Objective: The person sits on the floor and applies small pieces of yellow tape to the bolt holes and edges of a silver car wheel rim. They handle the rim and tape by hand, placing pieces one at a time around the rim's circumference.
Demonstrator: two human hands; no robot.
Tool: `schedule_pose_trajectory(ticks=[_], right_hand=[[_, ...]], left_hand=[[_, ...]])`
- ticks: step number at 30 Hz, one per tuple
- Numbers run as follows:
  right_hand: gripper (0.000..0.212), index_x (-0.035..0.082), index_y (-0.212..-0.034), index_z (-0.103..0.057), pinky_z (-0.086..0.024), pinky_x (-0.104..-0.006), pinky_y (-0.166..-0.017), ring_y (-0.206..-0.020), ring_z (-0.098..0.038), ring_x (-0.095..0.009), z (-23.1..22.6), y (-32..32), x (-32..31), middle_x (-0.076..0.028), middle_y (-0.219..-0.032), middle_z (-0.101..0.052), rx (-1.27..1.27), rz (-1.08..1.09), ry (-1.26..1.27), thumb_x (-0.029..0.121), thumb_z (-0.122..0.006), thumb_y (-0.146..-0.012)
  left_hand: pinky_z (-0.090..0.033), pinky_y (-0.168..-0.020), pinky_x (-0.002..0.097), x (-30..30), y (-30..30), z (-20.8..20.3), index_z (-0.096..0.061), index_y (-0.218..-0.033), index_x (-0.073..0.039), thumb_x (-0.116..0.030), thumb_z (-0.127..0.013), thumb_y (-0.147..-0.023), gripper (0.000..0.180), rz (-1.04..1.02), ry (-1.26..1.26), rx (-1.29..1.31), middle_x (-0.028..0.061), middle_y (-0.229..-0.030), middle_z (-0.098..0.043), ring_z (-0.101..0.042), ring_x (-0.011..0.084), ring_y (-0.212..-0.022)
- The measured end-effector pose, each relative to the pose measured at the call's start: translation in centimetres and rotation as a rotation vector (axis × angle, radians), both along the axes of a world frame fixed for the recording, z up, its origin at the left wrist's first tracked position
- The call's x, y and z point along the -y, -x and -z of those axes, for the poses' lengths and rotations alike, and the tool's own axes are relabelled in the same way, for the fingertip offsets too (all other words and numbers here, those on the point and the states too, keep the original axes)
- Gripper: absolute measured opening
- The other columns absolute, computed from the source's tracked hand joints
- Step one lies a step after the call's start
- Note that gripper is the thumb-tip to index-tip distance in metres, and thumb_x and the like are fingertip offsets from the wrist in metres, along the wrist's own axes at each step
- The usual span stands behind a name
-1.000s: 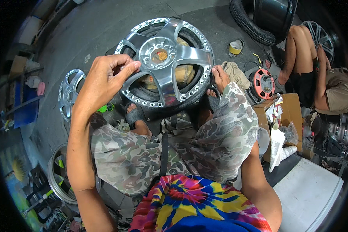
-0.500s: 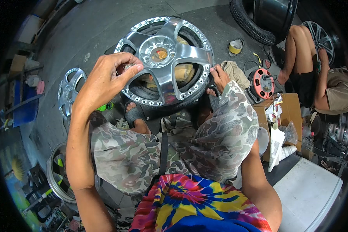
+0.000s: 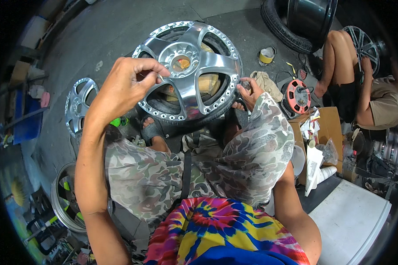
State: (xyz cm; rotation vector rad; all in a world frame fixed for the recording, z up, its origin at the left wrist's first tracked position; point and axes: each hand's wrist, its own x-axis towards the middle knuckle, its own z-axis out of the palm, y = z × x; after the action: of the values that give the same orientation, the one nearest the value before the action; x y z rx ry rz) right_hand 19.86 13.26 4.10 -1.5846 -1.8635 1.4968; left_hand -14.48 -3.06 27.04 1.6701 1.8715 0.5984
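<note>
In front of me lies a silver five-spoke wheel face, ringed with bolt holes and resting on a tyre. My left hand hovers over its left side, thumb and index finger pinched together. A small pale piece shows at those fingertips; its kind is too small to tell. By the wheel's right edge is my right hand, fingers curled with something dark and small between thumb and forefinger that I cannot make out. Yellow-brown packaging shows through the openings between the spokes.
Another silver wheel face lies at left. At right stand a red cable reel, a cardboard box with papers and a white panel. A roll of yellow tape lies beyond. A co-worker sits at far right holding a wheel.
My left thumb and index finger have drawn closer together and shifted slightly right, with the pale piece now showing. My right fingers have moved from the wheel's edge into a curled grip.
</note>
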Motion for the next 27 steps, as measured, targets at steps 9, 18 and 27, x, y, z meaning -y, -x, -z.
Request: schedule_pose_trajectory(ticks=[9,18,27], right_hand=[[0.016,0.011,-0.126,-0.064,-0.055,-0.0363,-0.082,-0.089,-0.062,-0.013,3.6,-4.9,0.9,-0.002,-0.102,-0.061,-0.58,0.065,0.249,0.022,-0.065,-0.115],[0.013,0.008,-0.117,-0.067,-0.05,-0.0303,-0.082,-0.091,-0.061,-0.012,1.9,-6.3,1.5,-0.002,-0.105,-0.065,-0.91,-0.034,0.34,0.02,-0.069,-0.114],[0.016,0.002,-0.116,-0.08,-0.046,-0.022,-0.076,-0.085,-0.06,-0.001,-17.2,-1.6,-0.9,0.006,-0.095,-0.073,-0.379,-0.391,-0.084,0.015,-0.074,-0.109]], left_hand=[[-0.06,-0.085,0.035,-0.4,-1.2,1.5,-0.082,-0.125,0.003,-0.01,-0.07,-0.108,0.025,0.069,-0.088,0.056,0.0131,-0.106,-0.083,-0.078,0.0178,-0.097],[-0.058,-0.083,0.0376,-0.1,-0.5,3.1,-0.08,-0.128,0.001,-0.005,-0.066,-0.107,0.026,0.131,-0.215,-0.007,0.0145,-0.105,-0.077,-0.074,0.0232,-0.092],[-0.058,-0.089,0.0369,-2.4,-4.4,2.9,-0.078,-0.139,-0.004,-0.011,-0.072,-0.107,0.034,0.219,-0.191,0.213,0.0113,-0.119,-0.079,-0.071,0.0176,-0.097]])
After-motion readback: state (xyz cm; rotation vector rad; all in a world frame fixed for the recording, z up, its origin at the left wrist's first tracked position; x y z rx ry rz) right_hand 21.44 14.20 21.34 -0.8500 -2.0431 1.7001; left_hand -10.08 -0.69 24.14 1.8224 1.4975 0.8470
